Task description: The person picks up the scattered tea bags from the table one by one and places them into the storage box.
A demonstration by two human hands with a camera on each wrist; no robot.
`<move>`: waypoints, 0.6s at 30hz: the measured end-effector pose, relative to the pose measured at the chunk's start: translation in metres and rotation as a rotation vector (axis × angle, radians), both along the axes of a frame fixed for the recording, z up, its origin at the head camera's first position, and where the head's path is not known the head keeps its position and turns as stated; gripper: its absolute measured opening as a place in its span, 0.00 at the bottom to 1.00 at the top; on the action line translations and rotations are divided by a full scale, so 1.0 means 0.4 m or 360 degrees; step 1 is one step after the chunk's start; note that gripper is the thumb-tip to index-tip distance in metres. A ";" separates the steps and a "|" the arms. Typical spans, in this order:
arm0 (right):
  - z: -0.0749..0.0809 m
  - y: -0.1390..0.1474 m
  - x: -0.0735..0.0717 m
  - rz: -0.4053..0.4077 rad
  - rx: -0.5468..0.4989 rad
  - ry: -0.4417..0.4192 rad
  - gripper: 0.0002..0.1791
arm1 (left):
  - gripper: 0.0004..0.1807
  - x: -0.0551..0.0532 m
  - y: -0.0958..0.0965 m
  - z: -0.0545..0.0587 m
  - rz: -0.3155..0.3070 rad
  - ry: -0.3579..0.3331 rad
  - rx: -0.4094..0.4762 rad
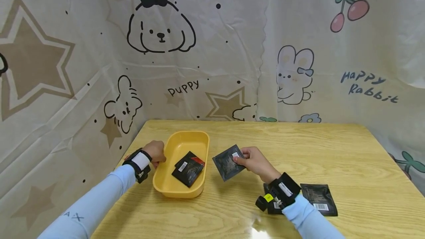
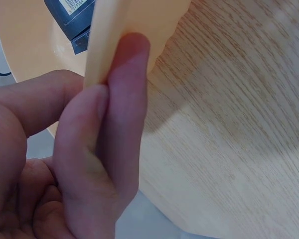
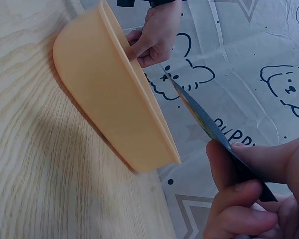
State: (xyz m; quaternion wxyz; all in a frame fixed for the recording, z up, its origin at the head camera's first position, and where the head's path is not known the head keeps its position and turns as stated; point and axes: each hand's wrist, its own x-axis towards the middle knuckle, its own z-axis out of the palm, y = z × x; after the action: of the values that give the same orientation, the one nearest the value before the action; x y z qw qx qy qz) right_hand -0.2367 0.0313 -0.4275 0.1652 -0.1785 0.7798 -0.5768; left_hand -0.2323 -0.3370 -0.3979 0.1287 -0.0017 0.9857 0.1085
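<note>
In the head view, the right hand [image 1: 257,161] is pinching one dark packet [image 1: 226,166] by its three o'clock edge, with the thumb lying on the face turned to the camera. This face carries small print and a white label near the thumb. The packet is in the air, tilted, at three o'clock from the yellow tub [image 1: 179,194] and apart from it. The right wrist view shows the same packet almost from its edge, held between thumb and fingers, with the tub standing toward ten o'clock from it.

The left hand [image 1: 156,153] grasps the rim of the tub at its ten o'clock side; in the left wrist view, fingers lie on both faces of the tub's wall. Inside the tub, some dark packets [image 1: 188,172] rest one over another, at least two of them. The upper one has a barcode label, and a red corner is visible toward two o'clock of this pile.

On the wooden surface [image 1: 348,158], another packet [image 1: 318,199] lies flat at four o'clock from the right hand, its barcode at the lower edge. One more packet [image 1: 274,208], at five o'clock, is partly hidden beneath the wrist camera [image 1: 284,189].
</note>
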 end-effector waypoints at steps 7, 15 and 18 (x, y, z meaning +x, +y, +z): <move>0.000 -0.016 0.000 0.0025 -0.0034 -0.0023 0.10 | 0.08 0.003 0.000 0.000 0.0008 0.0008 0.0014; 0.004 -0.055 0.002 0.0039 -0.0067 -0.0008 0.09 | 0.07 0.007 0.006 0.011 0.0018 -0.0022 0.0023; 0.013 -0.066 0.005 0.0041 -0.0081 -0.0020 0.09 | 0.05 0.003 0.004 0.014 0.0030 -0.0054 0.0047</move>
State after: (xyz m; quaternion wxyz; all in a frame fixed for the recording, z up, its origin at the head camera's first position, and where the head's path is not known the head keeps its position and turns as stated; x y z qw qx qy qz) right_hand -0.2345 0.0048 -0.4223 0.1730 -0.1890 0.7614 -0.5955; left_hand -0.2311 -0.3354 -0.3925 0.1445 -0.0110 0.9816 0.1242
